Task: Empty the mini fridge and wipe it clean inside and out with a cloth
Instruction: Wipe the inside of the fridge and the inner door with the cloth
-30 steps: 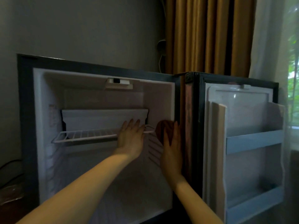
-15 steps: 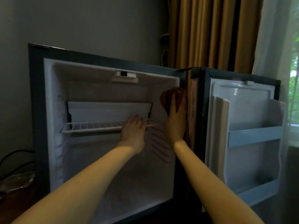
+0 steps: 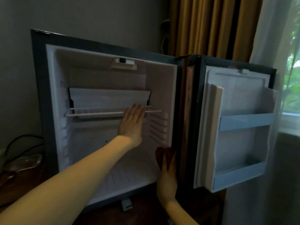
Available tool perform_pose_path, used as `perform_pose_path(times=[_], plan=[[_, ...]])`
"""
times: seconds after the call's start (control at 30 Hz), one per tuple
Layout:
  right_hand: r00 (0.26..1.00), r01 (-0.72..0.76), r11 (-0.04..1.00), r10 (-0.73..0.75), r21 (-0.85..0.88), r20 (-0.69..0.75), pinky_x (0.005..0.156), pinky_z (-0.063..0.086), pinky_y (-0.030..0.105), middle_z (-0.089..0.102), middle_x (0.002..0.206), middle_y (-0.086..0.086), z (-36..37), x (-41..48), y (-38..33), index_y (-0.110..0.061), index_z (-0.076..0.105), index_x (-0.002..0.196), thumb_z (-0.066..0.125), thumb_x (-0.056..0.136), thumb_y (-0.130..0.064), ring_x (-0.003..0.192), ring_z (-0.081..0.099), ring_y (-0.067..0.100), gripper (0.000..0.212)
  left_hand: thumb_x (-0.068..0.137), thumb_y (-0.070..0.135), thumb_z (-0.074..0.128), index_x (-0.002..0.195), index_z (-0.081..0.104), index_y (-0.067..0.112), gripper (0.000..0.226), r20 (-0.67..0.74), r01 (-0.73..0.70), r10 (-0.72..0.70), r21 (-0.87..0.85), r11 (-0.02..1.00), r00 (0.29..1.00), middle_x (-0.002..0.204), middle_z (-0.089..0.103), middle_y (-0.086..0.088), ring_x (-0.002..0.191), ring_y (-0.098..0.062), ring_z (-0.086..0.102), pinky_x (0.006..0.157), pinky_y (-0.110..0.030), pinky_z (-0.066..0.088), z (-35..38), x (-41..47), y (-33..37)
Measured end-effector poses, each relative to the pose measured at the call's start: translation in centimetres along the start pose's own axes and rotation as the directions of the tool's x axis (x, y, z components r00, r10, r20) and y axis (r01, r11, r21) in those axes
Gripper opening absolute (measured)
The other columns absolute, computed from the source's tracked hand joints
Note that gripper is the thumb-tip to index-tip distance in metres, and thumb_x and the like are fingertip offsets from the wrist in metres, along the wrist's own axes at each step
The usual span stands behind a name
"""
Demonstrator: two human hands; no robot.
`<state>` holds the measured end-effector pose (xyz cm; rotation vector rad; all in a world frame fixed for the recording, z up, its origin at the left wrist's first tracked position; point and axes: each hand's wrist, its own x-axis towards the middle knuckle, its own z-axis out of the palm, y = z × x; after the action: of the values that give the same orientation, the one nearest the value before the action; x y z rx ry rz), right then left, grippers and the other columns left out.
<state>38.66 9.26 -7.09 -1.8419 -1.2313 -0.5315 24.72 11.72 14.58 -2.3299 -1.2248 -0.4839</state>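
Note:
The mini fridge (image 3: pixel 39 82) stands open, and its white interior holds no food or bottles. A white wire shelf (image 3: pixel 90 112) spans the middle. My left hand (image 3: pixel 132 123) reaches inside with straight fingers that rest on the shelf's front right part. My right hand (image 3: pixel 168 177) presses a dark brown cloth (image 3: pixel 162 154) flat against the lower part of the fridge's right inner wall, near the front edge. The open door (image 3: pixel 235 127) hangs to the right, with two pale blue racks that hold nothing.
Ochre curtains (image 3: pixel 211 26) hang behind the fridge, and a sheer white curtain covers the window at the right. Black cables (image 3: pixel 19 143) and a clear plastic wrapper (image 3: pixel 24 163) lie on the dark wooden surface to the left. A small white piece (image 3: pixel 126 204) sits below the fridge's front.
My right hand has slid the cloth down the right inner wall, from the top to near the bottom. My left hand has stayed on the wire shelf.

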Motion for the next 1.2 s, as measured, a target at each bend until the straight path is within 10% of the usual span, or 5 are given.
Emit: perform_pose_path(times=[0.17, 0.37, 0.6, 0.93, 1.2], plan=[[0.924, -0.203, 0.978, 0.208, -0.048, 0.32, 0.114, 0.033, 0.038, -0.029, 0.154, 0.013, -0.7, -4.3, -0.5, -0.018, -0.028, 0.142, 0.044, 0.096, -0.007, 0.148, 0.011, 0.03, 0.086, 0.093, 0.017, 0.049, 0.152, -0.014, 0.016, 0.086, 0.09, 0.068, -0.048, -0.232, 0.97, 0.995, 0.156, -0.03, -0.003, 0.146, -0.021, -0.022, 0.12, -0.037, -0.007, 2.6, -3.9, 1.9], [0.761, -0.231, 0.964, 0.261, -0.129, 0.593, 0.099, 0.043, 0.032, 0.025, 0.156, 0.01, -5.1, -2.8, -1.6, -0.019, -0.004, 0.155, 0.039, 0.101, -0.019, 0.129, 0.047, 0.025, 0.069, 0.098, 0.014, 0.042, 0.155, 0.001, 0.019, 0.07, 0.486, 0.227, -0.038, -0.336, 0.914, 0.873, 0.162, -0.008, -0.003, 0.149, -0.027, -0.002, 0.121, -0.037, 0.005, 8.8, -10.2, 4.2], [0.879, 0.005, 0.997, -0.039, 0.072, 0.475, 0.103, 0.039, 0.027, -0.016, 0.161, 0.004, -4.8, -3.2, -3.4, -0.024, -0.015, 0.151, 0.043, 0.092, 0.006, 0.144, 0.022, 0.021, 0.088, 0.1, 0.006, 0.035, 0.155, 0.004, 0.012, 0.063, 0.525, 0.351, -0.147, -0.313, 0.883, 0.838, 0.162, -0.006, -0.006, 0.149, -0.021, 0.002, 0.12, -0.029, 0.008, 10.2, -14.3, -0.1], [0.888, 0.092, 0.968, -0.185, 0.232, 0.421, 0.109, 0.032, 0.027, 0.034, 0.154, 0.002, -0.5, -4.5, -8.9, -0.013, 0.045, 0.143, 0.041, 0.09, -0.009, 0.137, 0.04, 0.024, 0.054, 0.102, 0.014, 0.032, 0.154, -0.002, 0.007, 0.062, 0.501, 0.489, -0.3, -0.302, 0.818, 0.812, 0.161, 0.011, -0.01, 0.142, -0.026, 0.028, 0.112, -0.03, 0.032, 11.6, -17.4, -6.5], [0.648, 0.355, 0.814, -0.569, 0.46, 0.507, 0.112, 0.028, 0.03, 0.026, 0.158, -0.007, -1.1, -5.9, -14.3, -0.027, 0.038, 0.147, 0.042, 0.099, -0.018, 0.136, 0.04, 0.023, 0.049, 0.098, 0.023, 0.048, 0.15, 0.02, 0.005, 0.062, 0.494, 0.537, -0.355, -0.294, 0.791, 0.794, 0.151, 0.033, -0.013, 0.134, -0.028, 0.04, 0.109, -0.033, 0.036, 11.6, -16.6, -6.8]])
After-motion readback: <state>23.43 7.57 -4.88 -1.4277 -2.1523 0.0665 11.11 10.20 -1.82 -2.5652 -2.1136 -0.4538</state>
